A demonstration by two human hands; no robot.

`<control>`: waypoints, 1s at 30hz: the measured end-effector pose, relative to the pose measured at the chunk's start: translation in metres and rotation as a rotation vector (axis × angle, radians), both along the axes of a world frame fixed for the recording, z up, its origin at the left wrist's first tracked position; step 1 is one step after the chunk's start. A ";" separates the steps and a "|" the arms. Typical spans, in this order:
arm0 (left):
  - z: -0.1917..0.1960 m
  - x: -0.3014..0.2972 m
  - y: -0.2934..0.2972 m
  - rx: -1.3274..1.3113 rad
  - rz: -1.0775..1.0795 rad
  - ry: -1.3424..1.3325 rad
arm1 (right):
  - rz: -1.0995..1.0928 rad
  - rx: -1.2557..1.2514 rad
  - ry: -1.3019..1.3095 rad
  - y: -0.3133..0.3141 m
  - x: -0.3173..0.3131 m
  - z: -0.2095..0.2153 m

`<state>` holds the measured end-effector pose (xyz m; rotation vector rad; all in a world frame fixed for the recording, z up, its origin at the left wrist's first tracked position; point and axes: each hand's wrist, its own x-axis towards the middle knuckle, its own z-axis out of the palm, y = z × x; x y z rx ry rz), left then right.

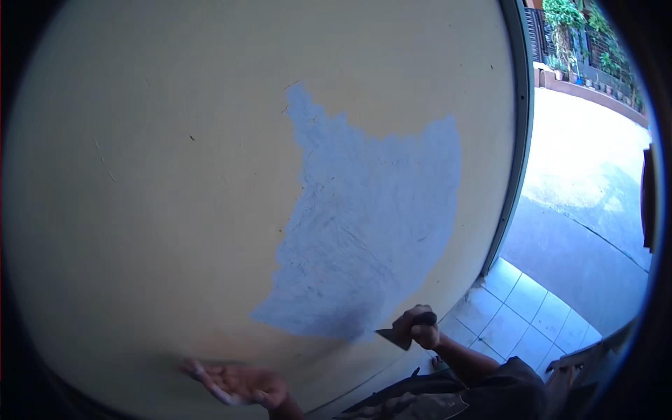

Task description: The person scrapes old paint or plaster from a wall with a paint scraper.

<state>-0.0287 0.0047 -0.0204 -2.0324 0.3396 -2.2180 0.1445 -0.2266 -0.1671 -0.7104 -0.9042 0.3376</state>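
Observation:
A beige wall (175,231) fills most of the view, with a large pale bluish-white patch (381,196) of ragged outline on it. Low on the right, my right hand (418,327) is closed around the dark handle of a putty knife. The triangular blade of the putty knife (395,339) points left, close to the patch's lower right corner; whether it touches the wall I cannot tell. My left hand (241,383) is at the lower left by the wall, palm up and fingers stretched out, holding nothing. Something whitish shows along its edge.
A dark door frame (519,140) borders the wall on the right. Beyond it lie white floor tiles (521,301), a sunlit concrete yard (581,154) and potted plants (560,66) by a fence. Scratches and small dark marks dot the wall.

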 end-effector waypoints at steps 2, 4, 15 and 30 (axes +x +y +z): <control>-0.015 -0.008 -0.014 -0.107 -0.302 0.116 | -0.278 -0.610 -0.201 -0.034 -0.023 -0.047; -0.046 -0.011 -0.026 -0.256 -0.429 0.391 | -0.412 -0.925 -0.402 -0.065 -0.055 -0.057; -0.312 -0.089 -0.036 -0.265 -0.231 2.525 | -0.615 -0.900 -0.325 -0.117 -0.136 -0.005; -0.304 -0.082 -0.242 -1.625 -0.090 1.055 | -0.501 -0.925 -0.443 -0.277 -0.086 -0.006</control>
